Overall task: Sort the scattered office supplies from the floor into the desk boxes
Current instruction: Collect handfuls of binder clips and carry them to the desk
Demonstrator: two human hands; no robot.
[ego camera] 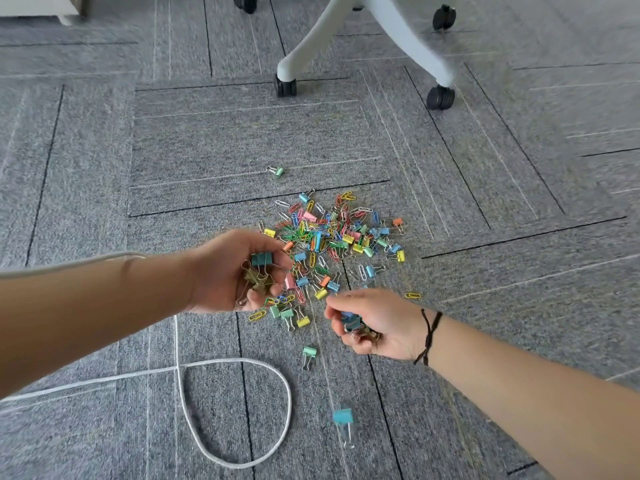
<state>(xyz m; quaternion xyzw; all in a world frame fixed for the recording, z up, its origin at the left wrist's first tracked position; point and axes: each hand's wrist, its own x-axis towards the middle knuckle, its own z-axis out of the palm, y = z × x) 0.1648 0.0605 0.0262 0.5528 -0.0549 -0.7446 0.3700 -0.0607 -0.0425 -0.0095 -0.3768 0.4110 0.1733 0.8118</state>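
Cupping a cluster of teal and brass binder clips, the left hand point(235, 271) curls its fingers round them above the pile point(329, 244). The right hand point(374, 323) grips more clips point(353, 325), thumb and forefinger nearly pinched together. Glossy wire paperclips and pastel folded-metal clips lie heaped on the grey ribbed carpet point(207, 140). A teal clip point(343, 416) lies apart, nearer the person. A white cord point(239, 362) loops beside it.

Chair base point(367, 36) cut off by top edge
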